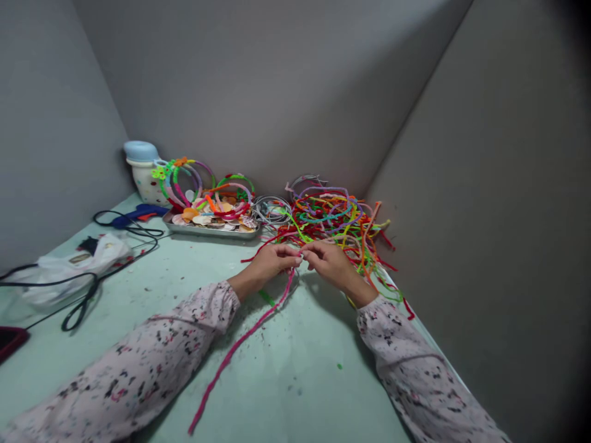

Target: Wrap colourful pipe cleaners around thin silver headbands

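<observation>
Close together over the table, my left hand [276,261] and my right hand [325,261] pinch one end of a pink pipe cleaner [244,337]. Its long free end trails down toward the table's near side. A small pale bit shows between the fingertips, and a thin grey wire loop seems to hang just below them; the fingers hide how these join. Just beyond my right hand spreads a tangled heap of coloured pipe cleaners [330,212].
A metal tray [212,231] holds seashells and pipe-cleaner hoops. Left of it are a spotted jar with a blue lid [146,173], a blue glue gun [138,215], black cables [85,311] and a white plastic bag [76,271]. Grey walls [258,86] enclose the table.
</observation>
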A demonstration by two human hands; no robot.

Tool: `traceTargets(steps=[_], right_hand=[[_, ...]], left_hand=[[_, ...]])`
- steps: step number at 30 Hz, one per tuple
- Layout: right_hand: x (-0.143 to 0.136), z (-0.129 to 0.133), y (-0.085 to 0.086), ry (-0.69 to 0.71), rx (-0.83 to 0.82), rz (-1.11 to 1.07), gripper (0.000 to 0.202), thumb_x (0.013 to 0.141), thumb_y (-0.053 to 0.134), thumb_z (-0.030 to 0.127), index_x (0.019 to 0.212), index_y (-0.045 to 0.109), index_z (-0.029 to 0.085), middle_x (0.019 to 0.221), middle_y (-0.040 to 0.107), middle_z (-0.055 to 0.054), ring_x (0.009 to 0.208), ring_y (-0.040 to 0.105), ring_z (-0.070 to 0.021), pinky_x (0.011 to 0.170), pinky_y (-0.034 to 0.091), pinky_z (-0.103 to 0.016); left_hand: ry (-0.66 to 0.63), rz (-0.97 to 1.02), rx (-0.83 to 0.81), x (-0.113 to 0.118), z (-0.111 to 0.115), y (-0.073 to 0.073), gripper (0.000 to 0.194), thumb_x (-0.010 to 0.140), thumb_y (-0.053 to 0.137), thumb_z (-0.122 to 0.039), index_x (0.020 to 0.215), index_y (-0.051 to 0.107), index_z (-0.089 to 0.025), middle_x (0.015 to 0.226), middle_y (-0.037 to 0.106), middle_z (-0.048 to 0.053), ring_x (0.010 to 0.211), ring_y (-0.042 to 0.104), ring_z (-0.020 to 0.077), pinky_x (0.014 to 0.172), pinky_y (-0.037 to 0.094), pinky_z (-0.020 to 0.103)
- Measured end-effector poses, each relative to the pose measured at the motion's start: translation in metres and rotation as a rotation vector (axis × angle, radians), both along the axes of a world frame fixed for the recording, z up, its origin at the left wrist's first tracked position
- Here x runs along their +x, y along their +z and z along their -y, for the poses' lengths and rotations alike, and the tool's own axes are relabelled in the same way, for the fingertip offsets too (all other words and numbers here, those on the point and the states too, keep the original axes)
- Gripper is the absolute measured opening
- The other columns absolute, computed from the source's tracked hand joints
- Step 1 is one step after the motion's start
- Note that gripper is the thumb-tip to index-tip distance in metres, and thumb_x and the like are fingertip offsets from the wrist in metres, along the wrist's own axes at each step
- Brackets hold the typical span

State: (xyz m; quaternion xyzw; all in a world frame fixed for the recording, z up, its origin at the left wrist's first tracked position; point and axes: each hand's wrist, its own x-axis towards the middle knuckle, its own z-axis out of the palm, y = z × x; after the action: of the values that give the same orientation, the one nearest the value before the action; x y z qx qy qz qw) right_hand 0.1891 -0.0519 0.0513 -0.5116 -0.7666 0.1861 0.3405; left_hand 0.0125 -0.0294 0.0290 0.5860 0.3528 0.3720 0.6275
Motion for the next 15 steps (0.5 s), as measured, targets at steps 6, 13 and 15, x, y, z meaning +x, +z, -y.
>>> traceTargets(steps=[6,13,15], right_hand=[[-0.0015,-0.0006,-0.0006,0.008,0.037,0.034,0.017,0.082,0.052,0.019,0.085,0.069,0.016,0.071,0.066,-0.002,0.059,0.057,-0.0116,0.057,0.040,-0.022],[-0.0012,-0.0008,-0.0020,0.017,0.014,0.019,0.015,0.081,0.052,0.019,0.078,0.066,0.016,0.062,0.062,0.000,0.056,0.054,-0.0108,0.054,0.038,-0.021],[-0.0017,0.0008,-0.0006,0.031,-0.007,0.016,0.016,0.081,0.051,0.018,0.077,0.065,0.016,0.061,0.061,0.001,0.055,0.055,-0.0108,0.054,0.037,-0.021]], left_hand=[[-0.008,-0.003,0.036,0.0002,0.0006,-0.0004,0.023,0.064,0.074,-0.031,0.079,0.067,-0.014,0.060,0.059,-0.002,0.053,0.050,0.0079,0.050,0.034,0.020],[-0.046,0.017,-0.021,-0.0017,-0.0017,-0.0034,0.027,0.065,0.074,-0.035,0.079,0.066,-0.012,0.066,0.061,0.000,0.052,0.048,0.0069,0.050,0.033,0.020],[-0.062,0.031,-0.047,-0.0025,-0.0023,-0.0039,0.027,0.065,0.074,-0.034,0.078,0.066,-0.012,0.066,0.060,0.001,0.052,0.047,0.0067,0.051,0.034,0.021]])
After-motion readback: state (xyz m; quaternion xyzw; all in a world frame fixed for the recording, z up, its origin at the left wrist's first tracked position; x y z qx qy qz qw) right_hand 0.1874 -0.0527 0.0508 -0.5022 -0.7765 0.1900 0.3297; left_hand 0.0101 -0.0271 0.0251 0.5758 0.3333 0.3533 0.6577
